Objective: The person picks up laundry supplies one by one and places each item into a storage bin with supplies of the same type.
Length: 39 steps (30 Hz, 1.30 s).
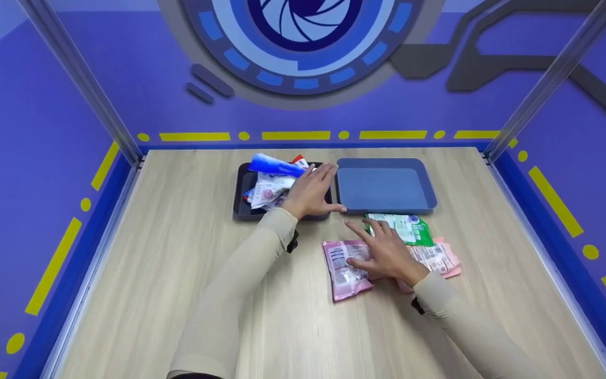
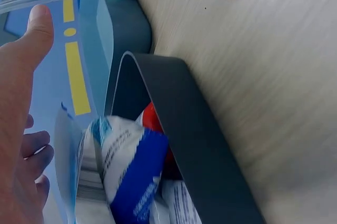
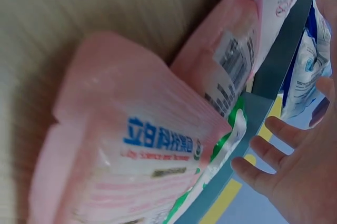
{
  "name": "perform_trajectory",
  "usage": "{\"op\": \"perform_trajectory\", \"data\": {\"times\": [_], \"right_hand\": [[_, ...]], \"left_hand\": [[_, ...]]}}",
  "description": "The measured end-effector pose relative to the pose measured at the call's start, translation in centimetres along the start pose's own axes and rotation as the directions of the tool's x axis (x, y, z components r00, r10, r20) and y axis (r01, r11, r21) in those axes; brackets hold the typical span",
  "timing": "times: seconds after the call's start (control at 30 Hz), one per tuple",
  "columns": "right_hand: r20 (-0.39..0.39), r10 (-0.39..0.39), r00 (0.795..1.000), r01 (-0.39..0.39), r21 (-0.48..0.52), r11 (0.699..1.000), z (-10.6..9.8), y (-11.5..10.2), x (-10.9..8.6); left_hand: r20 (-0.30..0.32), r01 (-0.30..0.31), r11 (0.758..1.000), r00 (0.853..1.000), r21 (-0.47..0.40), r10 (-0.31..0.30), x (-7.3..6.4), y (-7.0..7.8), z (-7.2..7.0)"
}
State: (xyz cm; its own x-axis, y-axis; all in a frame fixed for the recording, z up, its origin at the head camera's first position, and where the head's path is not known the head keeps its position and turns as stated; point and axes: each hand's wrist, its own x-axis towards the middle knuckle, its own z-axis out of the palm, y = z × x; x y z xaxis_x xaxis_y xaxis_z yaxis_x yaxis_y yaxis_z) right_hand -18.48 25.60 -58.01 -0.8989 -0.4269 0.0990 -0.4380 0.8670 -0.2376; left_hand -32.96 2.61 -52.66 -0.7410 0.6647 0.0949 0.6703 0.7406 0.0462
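Note:
My left hand (image 1: 311, 190) hovers above the right part of a dark tray (image 1: 241, 208), fingers extended and thumb spread, gripping nothing. Heaped in that tray are a blue packet (image 1: 274, 165), a white packet (image 1: 269, 193) and some red packaging; the left wrist view shows a white-and-blue packet (image 2: 134, 171) sticking up past the rim. My right hand (image 1: 387, 255) is held with spread fingers over a group of packets on the table. Beneath or beside it are a pink packet (image 1: 346, 279), a green-and-white packet (image 1: 405, 229) and a paler pink packet (image 3: 142, 139), partly hidden.
A blue-grey tray (image 1: 384, 189) stands right of the dark tray, with nothing in it. Both trays sit near the back of the wooden table (image 1: 177, 252). Purple panels (image 1: 140, 95) with metal corner posts enclose the back and sides.

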Motion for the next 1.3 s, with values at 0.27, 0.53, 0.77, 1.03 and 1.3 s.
{"op": "perform_trajectory", "data": {"times": [0.27,0.53,0.77,1.03,1.3], "right_hand": [[-0.051,-0.024,0.998,0.025,0.004,1.000,0.8,-0.6,-0.8],[-0.056,-0.009,0.998,0.009,0.004,1.000,1.2,-1.8,-1.5],[-0.032,0.027,0.999,-0.027,-0.005,1.000,1.2,-2.4,-1.8],[-0.033,0.036,0.999,-0.037,-0.024,0.999,1.5,-3.0,-2.5],[-0.043,0.051,0.998,-0.054,-0.057,0.997,1.6,-3.6,-2.9]], "left_hand": [[0.084,0.036,0.999,0.996,0.018,-0.038,1.1,1.1,1.1],[0.139,0.092,0.996,0.986,0.017,-0.093,1.9,1.3,2.2],[0.125,0.090,0.995,0.988,0.036,-0.094,2.2,1.1,2.7],[0.134,0.065,0.997,0.988,0.049,-0.071,2.3,1.2,3.5],[0.163,0.081,0.992,0.982,0.098,-0.096,3.0,1.6,4.0]]}}
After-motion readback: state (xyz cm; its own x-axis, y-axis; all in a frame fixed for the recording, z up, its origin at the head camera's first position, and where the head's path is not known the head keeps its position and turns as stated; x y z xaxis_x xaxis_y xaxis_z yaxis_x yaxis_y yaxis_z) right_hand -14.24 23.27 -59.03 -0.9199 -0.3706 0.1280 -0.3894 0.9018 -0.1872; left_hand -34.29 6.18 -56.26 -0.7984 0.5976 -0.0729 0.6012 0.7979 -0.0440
